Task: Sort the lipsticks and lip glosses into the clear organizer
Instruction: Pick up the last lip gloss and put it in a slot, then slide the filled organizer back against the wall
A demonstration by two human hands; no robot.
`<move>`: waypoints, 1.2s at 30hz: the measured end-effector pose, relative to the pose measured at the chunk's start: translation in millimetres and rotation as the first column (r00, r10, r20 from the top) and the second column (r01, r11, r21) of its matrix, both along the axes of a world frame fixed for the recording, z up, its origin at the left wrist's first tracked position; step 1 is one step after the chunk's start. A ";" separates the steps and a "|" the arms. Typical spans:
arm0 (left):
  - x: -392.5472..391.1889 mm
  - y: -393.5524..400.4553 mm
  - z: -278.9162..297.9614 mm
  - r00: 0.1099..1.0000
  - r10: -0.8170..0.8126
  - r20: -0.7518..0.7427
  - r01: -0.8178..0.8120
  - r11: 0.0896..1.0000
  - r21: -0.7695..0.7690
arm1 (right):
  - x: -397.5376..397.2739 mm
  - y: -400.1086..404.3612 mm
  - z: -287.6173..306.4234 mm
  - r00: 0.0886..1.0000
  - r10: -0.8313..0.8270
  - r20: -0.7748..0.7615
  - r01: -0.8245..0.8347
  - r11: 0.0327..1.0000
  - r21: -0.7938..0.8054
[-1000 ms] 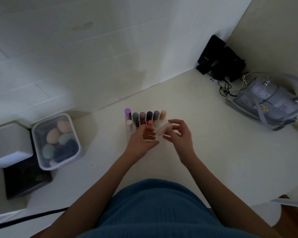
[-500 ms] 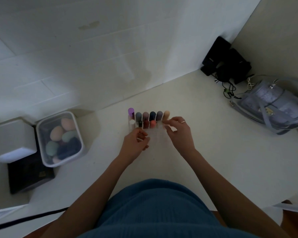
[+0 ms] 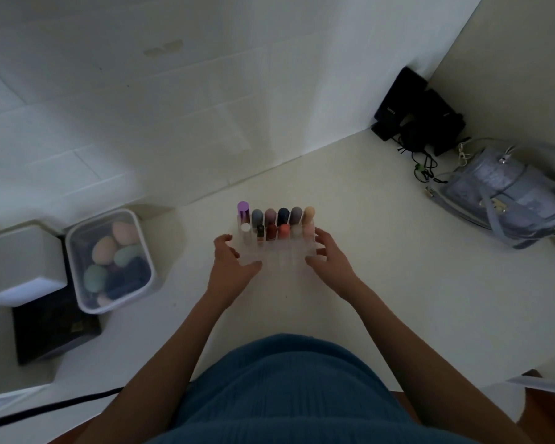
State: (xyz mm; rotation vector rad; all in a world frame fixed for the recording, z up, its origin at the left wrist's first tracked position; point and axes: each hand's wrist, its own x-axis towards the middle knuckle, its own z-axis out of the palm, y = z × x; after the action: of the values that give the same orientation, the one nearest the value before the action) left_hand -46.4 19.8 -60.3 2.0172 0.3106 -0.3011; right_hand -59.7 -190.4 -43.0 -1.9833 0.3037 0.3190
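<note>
while both hands flank it, the clear organizer (image 3: 277, 251) holds lipsticks (image 3: 277, 224).

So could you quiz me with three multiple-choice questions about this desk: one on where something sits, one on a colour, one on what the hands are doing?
1. Where is the tub of makeup sponges relative to the clear organizer?
A. To its left
B. To its right
C. Stacked on top of it

2. What colour is the cap of the leftmost tube in the back row?
A. Green
B. Purple
C. Yellow

3. What are the hands doing?
A. Each is gripping a lipstick
B. Both are open and empty beside the organizer
C. Both rest in the lap

Answers: 1 A, the tub sits by the left edge of the desk. 2 B, that cap is bright purple. 3 B, the left hand and right hand flank the organizer with fingers spread, holding nothing.
</note>
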 end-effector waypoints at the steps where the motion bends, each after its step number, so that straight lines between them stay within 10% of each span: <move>1: -0.3 2.1 -4.4 0.997 -0.058 -0.042 0.058 0.998 -0.013 | 0.3 1.8 1.6 0.999 0.038 0.009 -0.038 0.999 0.011; 26: 27.9 12.6 -0.5 0.942 -0.327 0.072 0.295 0.913 0.282 | 33.3 10.7 32.4 0.974 0.095 0.205 -0.059 0.983 -0.175; 36: 25.0 25.0 3.4 0.967 -0.248 0.051 0.229 0.942 0.244 | 54.6 57.2 57.6 0.712 0.608 0.352 -0.320 0.727 -0.607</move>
State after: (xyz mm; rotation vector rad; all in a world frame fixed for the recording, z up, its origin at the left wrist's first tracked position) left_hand -21.5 44.8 -57.0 2.3010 0.0500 -0.3453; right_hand -5.1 -133.1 14.6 -2.5684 -0.5828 -0.0142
